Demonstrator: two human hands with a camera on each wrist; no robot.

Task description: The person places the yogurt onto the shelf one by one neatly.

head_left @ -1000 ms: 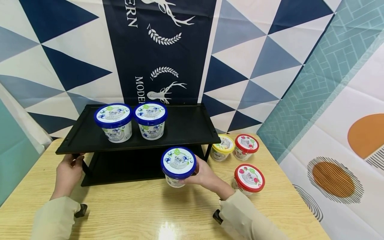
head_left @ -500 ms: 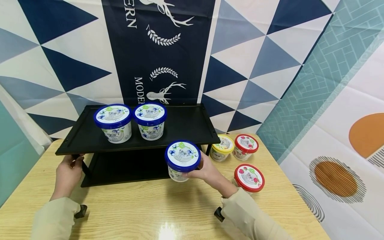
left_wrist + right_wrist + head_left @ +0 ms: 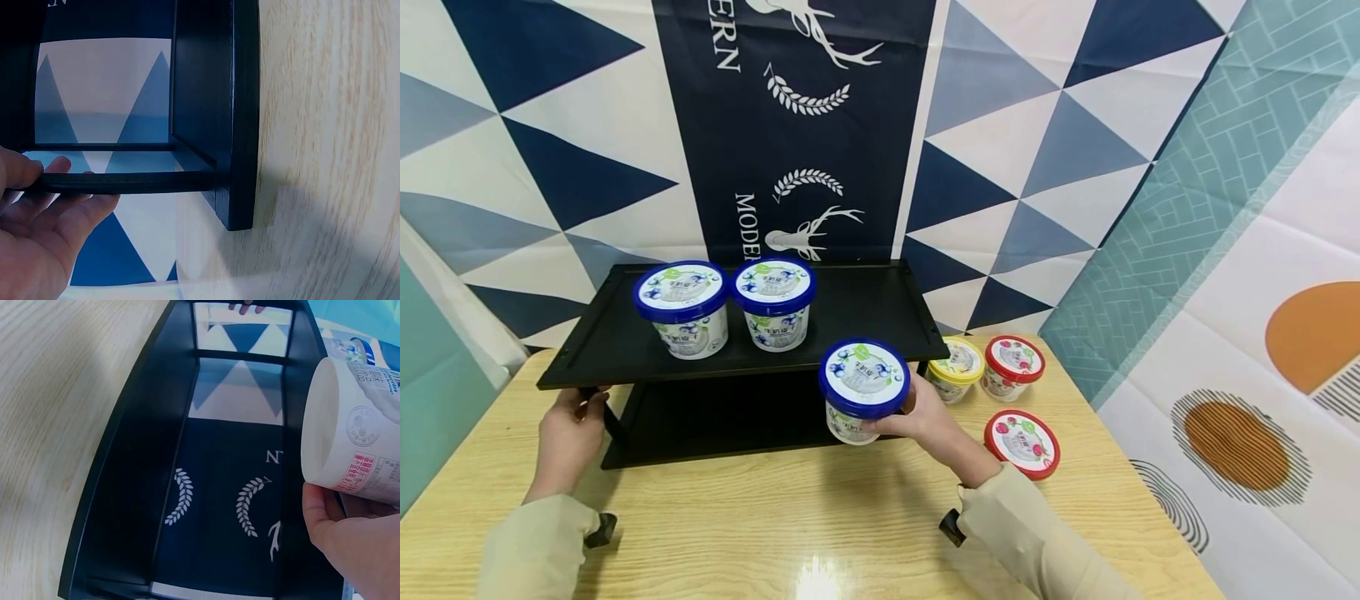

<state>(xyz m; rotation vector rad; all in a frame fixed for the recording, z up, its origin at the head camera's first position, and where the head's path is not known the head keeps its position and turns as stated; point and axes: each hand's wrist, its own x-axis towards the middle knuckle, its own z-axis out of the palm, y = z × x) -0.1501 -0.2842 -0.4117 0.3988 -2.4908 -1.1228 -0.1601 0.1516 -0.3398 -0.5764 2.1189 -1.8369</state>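
My right hand [image 3: 925, 421] grips a blue-lidded white tub [image 3: 853, 427] from its right side, in front of the shelf's upper board. In the right wrist view the tub [image 3: 369, 425] is tilted, its plain base facing the camera. My left hand [image 3: 572, 437] holds the left front leg [image 3: 125, 182] of the black two-tier shelf [image 3: 865, 308], thumb on one side and fingers on the other. Two more blue-lidded tubs, the left one [image 3: 688, 321] and the right one [image 3: 777, 317], stand side by side on the upper board.
Right of the shelf, on the wooden table [image 3: 737, 533], stand a yellow-lidded tub [image 3: 955, 371] and a red-lidded tub [image 3: 1013, 368]. Another red-lidded tub [image 3: 1022, 444] is nearer, partly behind the right forearm. A patterned cloth [image 3: 985, 183] hangs close behind the shelf.
My right hand has raised the blue-lidded tub and brought it a little rightward, up to the upper board's front edge. My left hand has stayed on the shelf leg.
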